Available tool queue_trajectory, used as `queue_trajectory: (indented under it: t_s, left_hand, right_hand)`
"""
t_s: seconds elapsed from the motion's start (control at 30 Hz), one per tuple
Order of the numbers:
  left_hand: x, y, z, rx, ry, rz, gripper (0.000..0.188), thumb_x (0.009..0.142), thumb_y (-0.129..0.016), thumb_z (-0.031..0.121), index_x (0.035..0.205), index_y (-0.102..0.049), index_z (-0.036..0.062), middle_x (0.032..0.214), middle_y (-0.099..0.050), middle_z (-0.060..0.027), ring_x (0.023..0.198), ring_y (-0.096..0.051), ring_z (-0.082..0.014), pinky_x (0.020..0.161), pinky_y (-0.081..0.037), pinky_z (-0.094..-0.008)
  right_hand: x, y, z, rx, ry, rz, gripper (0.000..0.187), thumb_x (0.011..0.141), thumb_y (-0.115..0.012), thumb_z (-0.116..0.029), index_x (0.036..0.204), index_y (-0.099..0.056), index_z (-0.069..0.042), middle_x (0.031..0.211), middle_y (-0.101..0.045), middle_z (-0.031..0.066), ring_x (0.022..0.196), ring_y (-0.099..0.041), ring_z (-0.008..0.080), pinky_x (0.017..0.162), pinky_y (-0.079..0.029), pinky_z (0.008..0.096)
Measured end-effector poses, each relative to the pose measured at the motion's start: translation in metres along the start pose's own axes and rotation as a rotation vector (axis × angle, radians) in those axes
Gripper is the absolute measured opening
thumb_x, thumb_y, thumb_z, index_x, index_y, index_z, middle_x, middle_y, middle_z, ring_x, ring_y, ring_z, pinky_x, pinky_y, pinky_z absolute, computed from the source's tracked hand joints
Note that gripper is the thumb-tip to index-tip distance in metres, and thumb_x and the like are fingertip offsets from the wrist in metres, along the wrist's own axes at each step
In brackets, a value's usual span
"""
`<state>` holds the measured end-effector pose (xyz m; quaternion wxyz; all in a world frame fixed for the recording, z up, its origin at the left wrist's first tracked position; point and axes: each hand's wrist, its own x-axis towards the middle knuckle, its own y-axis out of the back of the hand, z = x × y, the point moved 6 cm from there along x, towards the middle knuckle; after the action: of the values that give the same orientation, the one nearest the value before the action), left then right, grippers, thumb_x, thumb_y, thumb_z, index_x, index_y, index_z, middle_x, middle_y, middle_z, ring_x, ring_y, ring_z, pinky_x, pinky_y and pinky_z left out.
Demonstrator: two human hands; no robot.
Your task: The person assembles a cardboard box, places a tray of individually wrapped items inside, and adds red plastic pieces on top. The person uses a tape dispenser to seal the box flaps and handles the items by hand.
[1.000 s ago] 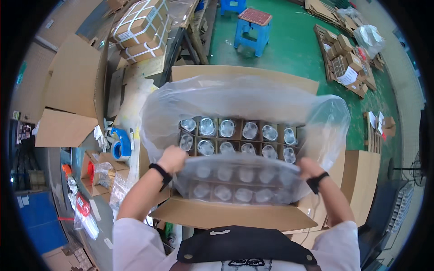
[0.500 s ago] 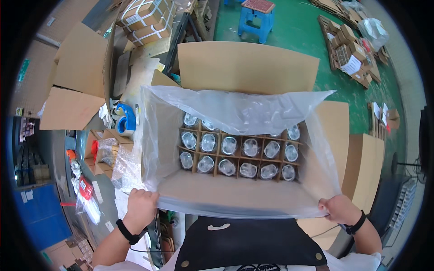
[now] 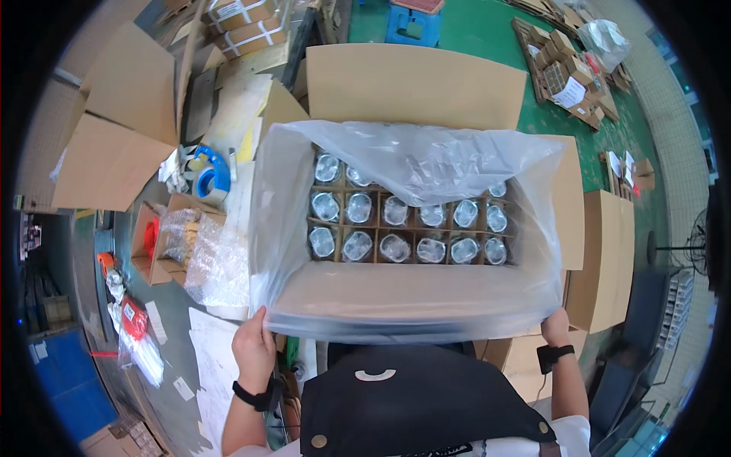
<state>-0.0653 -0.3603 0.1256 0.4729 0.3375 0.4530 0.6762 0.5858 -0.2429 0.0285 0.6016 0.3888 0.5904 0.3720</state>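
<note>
The left hand [image 3: 253, 346] and right hand [image 3: 557, 327] are well apart, each clamped on a near corner of the clear bag [image 3: 426, 156], whose near edge runs between them; the right fingertips are partly hidden. A black band [image 3: 255, 394] circles the left wrist. The bag lines an open box [image 3: 415, 84] in front of the person, its far flap raised. Inside, a cardboard grid [image 3: 377, 221] holds clear-wrapped pieces [image 3: 357, 245], 1 per cell: the 2 nearer rows show 6 each, while the bag's far side droops over part of the row behind. Left of the box lie bubble wrap [image 3: 221, 263] and a blue tape dispenser [image 3: 219, 174]; a blue stool [image 3: 412, 29] stands beyond.
</note>
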Motion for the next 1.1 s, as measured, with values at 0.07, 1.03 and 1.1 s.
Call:
queue_trajectory:
  t_s: [0.07, 1.03, 1.1]
  left_hand:
    - [-0.005, -0.012, -0.02, -0.015, -0.02, 0.201, 0.038, 0.086, -0.056, 0.008, 0.124, -0.057, 0.0021, 0.083, -0.065, -0.0199, 0.075, -0.062, -0.0383, 0.069, -0.049, -0.0446]
    - [0.103, 0.014, -0.045, -0.292, 0.382, 0.619, 0.023, 0.094, -0.057, 0.022, 0.087, -0.066, 0.0017, 0.07, -0.06, -0.0122, 0.057, -0.056, -0.0275, 0.055, -0.045, -0.034]
    - [0.099, -0.014, -0.064, -0.685, 0.666, 0.436, 0.027, 0.096, -0.055, 0.024, 0.086, -0.066, 0.0011, 0.064, -0.057, -0.0076, 0.054, -0.053, -0.0189, 0.053, -0.043, -0.0308]
  right_hand:
    - [-0.001, -0.001, 0.023, 0.27, 0.139, 0.026, 0.025, 0.079, -0.057, -0.004, 0.102, -0.064, -0.001, 0.09, -0.068, 0.0177, 0.087, -0.064, 0.0387, 0.076, -0.05, 0.0452]
    - [0.203, 0.233, -0.63, 0.397, 0.988, 0.871, 0.069, 0.081, -0.063, -0.016, 0.144, -0.034, -0.02, 0.126, -0.046, 0.0224, 0.118, -0.042, 0.0401, 0.095, -0.033, 0.0528]
    - [0.205, 0.245, -0.643, 0.373, 0.99, 0.758, 0.053, 0.082, -0.064, -0.017, 0.133, -0.051, -0.02, 0.117, -0.051, 0.0169, 0.112, -0.045, 0.0344, 0.09, -0.035, 0.0493]
